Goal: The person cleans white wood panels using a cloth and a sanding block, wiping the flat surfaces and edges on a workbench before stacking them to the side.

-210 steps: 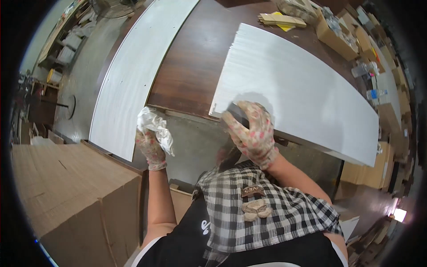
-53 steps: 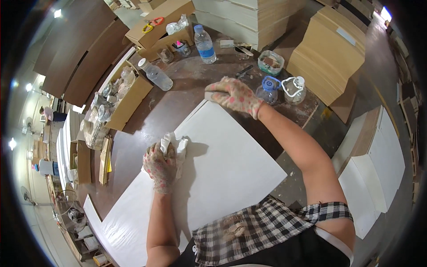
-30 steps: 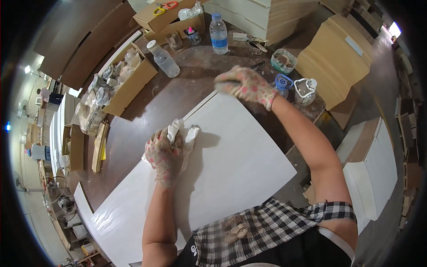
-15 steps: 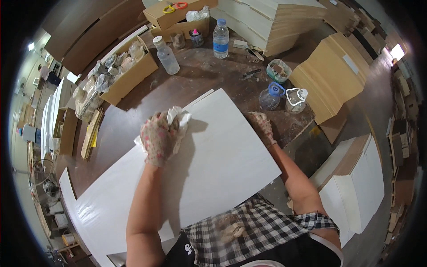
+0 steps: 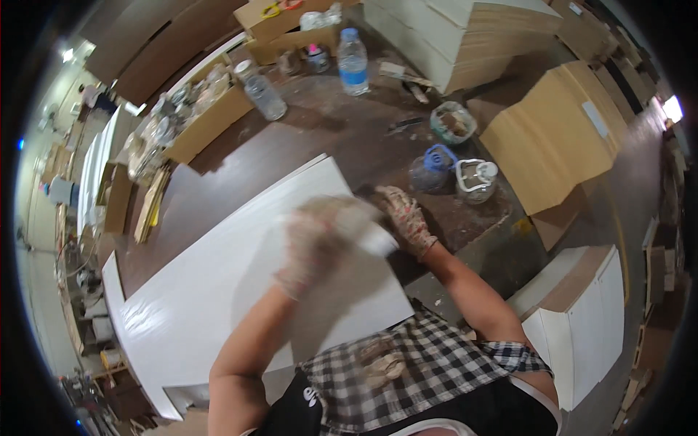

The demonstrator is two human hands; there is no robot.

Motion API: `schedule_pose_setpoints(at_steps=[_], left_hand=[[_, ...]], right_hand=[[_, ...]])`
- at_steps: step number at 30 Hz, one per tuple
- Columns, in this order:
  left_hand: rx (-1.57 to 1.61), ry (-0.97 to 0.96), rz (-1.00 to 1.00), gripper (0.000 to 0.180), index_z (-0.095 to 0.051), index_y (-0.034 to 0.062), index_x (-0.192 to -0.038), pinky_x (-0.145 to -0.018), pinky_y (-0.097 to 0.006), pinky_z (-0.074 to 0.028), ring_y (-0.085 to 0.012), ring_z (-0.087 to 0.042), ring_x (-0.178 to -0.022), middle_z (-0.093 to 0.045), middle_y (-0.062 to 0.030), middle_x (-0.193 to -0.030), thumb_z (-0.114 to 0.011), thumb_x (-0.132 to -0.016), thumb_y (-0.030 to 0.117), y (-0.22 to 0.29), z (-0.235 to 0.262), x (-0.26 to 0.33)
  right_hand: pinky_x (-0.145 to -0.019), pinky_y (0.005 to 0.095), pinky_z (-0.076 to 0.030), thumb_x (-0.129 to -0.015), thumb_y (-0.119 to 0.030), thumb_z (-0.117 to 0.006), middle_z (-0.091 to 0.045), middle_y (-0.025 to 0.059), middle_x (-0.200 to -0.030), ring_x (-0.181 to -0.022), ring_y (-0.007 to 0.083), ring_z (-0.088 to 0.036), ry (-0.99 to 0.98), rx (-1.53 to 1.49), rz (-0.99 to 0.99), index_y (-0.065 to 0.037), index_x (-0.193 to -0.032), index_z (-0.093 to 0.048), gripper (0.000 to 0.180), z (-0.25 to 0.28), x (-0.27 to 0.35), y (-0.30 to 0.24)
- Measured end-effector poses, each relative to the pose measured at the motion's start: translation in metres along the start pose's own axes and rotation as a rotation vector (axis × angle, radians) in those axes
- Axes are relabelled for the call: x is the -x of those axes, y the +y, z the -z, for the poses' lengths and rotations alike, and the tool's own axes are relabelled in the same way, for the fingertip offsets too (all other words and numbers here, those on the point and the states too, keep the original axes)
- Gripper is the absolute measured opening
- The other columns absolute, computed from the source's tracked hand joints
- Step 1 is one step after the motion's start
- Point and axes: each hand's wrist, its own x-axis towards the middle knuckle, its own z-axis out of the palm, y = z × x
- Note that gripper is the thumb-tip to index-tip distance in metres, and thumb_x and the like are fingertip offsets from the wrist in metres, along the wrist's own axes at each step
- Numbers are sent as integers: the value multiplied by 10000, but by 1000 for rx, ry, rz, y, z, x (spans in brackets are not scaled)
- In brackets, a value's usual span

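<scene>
My left hand (image 5: 313, 243), in a patterned work glove and smeared by motion, is closed on a white cloth (image 5: 374, 238) over the right edge of a white board (image 5: 218, 291). My right hand (image 5: 408, 221), gloved in the same pattern, is beside that edge above the dark table. Its fingers stretch forward, slightly bent, with nothing visible in them. The board lies flat, and another white edge shows just beneath its far side.
Beyond the board on the brown table (image 5: 240, 182) stand a clear bottle (image 5: 263, 93), a blue-labelled water bottle (image 5: 353, 67), an open carton (image 5: 211, 120) of wrapped items, a small tub (image 5: 452, 122) and two handled jugs (image 5: 476, 180). Stacked panels (image 5: 465, 36) rise behind.
My left hand has swept right with the cloth to the board's right edge. The board has shifted left, and my right hand now shows more fully beside it.
</scene>
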Motion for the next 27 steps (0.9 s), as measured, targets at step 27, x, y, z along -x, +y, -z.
schedule_pose_setpoints(at_steps=[27], left_hand=[[133, 583, 575, 208, -644, -2, -979, -728, -321, -457, -205, -588, -774, -638, -106, -829, -607, -934, 197, -53, 28, 20]], right_hand=[[-896, 380, -490, -722, -255, -779, -663, 161, -1069, -1031, 314, -625, -82, 102, -369, -104, -1072, -678, 394, 147, -85, 182]])
